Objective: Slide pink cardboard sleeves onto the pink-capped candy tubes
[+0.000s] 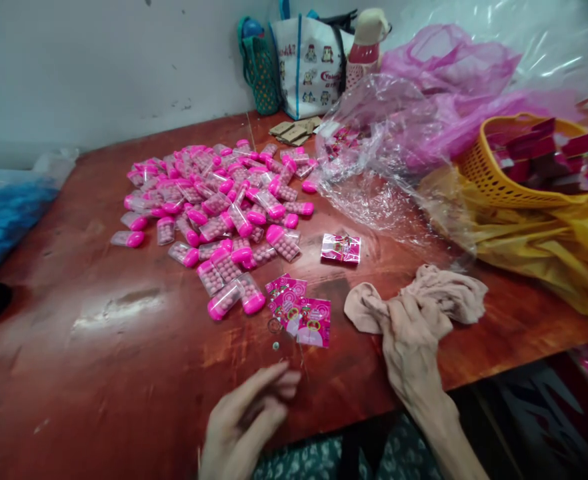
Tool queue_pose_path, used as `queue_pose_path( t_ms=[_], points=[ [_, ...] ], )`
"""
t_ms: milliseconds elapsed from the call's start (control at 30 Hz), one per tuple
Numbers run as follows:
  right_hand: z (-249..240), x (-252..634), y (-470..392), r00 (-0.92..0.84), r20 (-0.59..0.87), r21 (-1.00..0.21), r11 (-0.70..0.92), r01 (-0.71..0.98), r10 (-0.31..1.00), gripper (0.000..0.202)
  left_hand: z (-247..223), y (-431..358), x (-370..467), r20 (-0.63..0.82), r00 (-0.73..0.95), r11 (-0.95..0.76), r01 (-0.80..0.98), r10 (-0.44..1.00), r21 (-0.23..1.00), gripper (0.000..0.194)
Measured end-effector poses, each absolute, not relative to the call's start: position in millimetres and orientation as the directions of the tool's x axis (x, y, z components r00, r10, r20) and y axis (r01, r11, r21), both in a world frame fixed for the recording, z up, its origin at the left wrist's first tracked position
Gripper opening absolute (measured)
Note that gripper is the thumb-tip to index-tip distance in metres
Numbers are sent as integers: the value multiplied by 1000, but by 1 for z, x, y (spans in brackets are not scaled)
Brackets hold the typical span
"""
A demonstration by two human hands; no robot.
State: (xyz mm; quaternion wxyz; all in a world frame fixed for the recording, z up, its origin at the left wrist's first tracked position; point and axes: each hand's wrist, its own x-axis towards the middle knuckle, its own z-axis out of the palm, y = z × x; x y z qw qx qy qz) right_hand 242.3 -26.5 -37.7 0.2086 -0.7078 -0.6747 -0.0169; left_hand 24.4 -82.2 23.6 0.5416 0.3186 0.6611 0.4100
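My right hand (414, 340) is closed on a crumpled beige cloth (447, 293) lying on the table to the right. Near the front edge, my left hand (254, 413) is held with fingers loosely bent and thumb apart, with nothing in it. Just beyond it are a few pink printed labels (314, 323), overlapping, with a small round bit (275, 346) beside them. A bundled stack of pink labels (341, 249) lies a little farther back. Left of that spreads a heap of small clear bottles (219, 193) with pink caps and pink balls inside.
The red-brown table (99, 373) has a yellow basket (474, 160) of dark pink packets at right, on yellow plastic. Clear plastic film (374, 193) and pink bags (449, 60) lie behind. A tote bag (304, 73) and bottles stand by the wall. Blue items in plastic (9, 213) sit left.
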Motion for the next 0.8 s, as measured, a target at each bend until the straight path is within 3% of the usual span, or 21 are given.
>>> queue_pose_path(
  t_ms=[133, 200, 300, 433, 567, 700, 800],
  points=[
    [-37, 243, -22, 105, 327, -349, 17, 937, 939, 32, 12, -16, 100, -56, 73, 44, 162, 996, 986, 31],
    [-35, 245, -22, 138, 334, -437, 23, 899, 932, 33, 1, -5, 127, 28, 165, -69, 243, 986, 967, 24],
    [-35, 246, -23, 165, 327, -504, 24, 863, 931, 33, -13, -10, 142, 97, 110, -131, 364, 989, 922, 18],
    [-37, 247, -21, 190, 334, -458, -17, 889, 923, 38, -12, -17, 133, 170, 131, -212, 474, 977, 855, 13],
    [-26, 240, -15, 229, 298, -465, -69, 883, 927, 46, 0, -13, 99, 241, 107, -254, 626, 965, 737, 27],
    [-12, 205, -15, 231, 385, -428, -49, 903, 894, 36, -1, -15, 47, 401, -62, -233, 728, 914, 644, 13],
    [-14, 172, -17, 78, 330, -460, 88, 884, 941, 20, -13, -15, 26, 433, -35, -205, 845, 901, 494, 14]
  ],
)
